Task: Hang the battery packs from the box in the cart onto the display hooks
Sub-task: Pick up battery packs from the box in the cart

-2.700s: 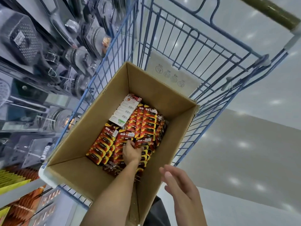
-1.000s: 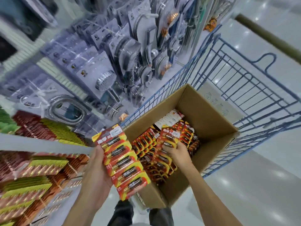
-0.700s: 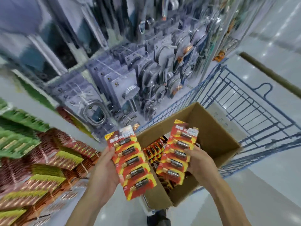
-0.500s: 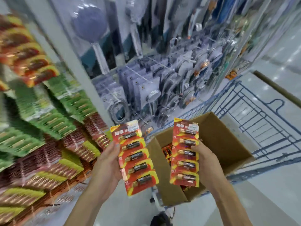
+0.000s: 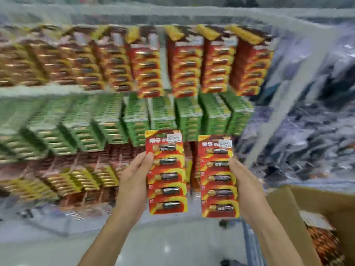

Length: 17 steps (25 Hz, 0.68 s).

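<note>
Both of the person's hands are up, well left of the open brown cardboard box (image 5: 288,214) and above its rim. Each holds a long red-and-yellow card strip of five blister-sealed batteries towards the blurred wall of hanging packs (image 5: 184,68).

The left strip (image 5: 167,173) is the farther from the box and the right strip (image 5: 218,175) the nearer; they are upright, side by side and not touching. The left hand (image 5: 134,181) has its grip clamped on its strip's far edge, thumb on the front. The right hand (image 5: 247,187) has its grip closed on the box-side edge, with its fingers hidden behind the card.

More packs (image 5: 324,244) lie in the box.

These strips look thin and bendy between cells, with some weight low down. I'd take hold nearer the top, by the hang hole. The hooks themselves are lost in the blur.
</note>
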### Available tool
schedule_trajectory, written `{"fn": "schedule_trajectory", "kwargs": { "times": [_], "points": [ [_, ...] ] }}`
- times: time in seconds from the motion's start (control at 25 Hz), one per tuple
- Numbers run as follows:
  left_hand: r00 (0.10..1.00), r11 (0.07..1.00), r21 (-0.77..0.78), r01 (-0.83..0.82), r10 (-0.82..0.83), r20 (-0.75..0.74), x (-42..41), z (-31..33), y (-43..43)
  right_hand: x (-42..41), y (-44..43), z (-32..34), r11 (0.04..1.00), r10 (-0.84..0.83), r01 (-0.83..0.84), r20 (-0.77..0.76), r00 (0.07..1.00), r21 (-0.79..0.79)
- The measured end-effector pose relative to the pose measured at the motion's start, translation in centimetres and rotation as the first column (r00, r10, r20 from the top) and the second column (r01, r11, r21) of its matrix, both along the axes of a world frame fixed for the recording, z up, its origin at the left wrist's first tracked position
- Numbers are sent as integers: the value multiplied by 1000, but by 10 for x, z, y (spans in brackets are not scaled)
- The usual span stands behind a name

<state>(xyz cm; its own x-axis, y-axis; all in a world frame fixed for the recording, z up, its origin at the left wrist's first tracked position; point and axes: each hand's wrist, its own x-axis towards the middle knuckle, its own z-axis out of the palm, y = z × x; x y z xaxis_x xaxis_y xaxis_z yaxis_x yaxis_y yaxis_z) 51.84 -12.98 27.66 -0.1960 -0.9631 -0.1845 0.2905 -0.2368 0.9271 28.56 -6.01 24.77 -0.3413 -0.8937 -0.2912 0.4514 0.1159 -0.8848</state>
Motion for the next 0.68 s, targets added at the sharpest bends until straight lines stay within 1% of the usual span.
{"fn": "schedule_trajectory", "kwargs": {
  "times": [0.16,0.28,0.44,0.52,0.68],
  "points": [
    [977,976,-62,-211,211,-1,94,19,-6,94,-52,31,982,180,-184,-99,979,-32],
    [942,934,-125,-335,336,-9,148,25,-12,149,-86,50,960,267,-276,-133,955,-53],
    [900,886,-172,-432,435,-20,198,28,-28,205,-127,58,940,325,-338,-170,931,-55],
    [878,863,-173,-475,479,-23,219,31,-46,229,-149,61,928,351,-365,-155,923,-72],
    [855,836,-203,-510,518,-12,255,39,-90,268,-197,70,896,404,-427,-170,899,-125]
  ]
}}
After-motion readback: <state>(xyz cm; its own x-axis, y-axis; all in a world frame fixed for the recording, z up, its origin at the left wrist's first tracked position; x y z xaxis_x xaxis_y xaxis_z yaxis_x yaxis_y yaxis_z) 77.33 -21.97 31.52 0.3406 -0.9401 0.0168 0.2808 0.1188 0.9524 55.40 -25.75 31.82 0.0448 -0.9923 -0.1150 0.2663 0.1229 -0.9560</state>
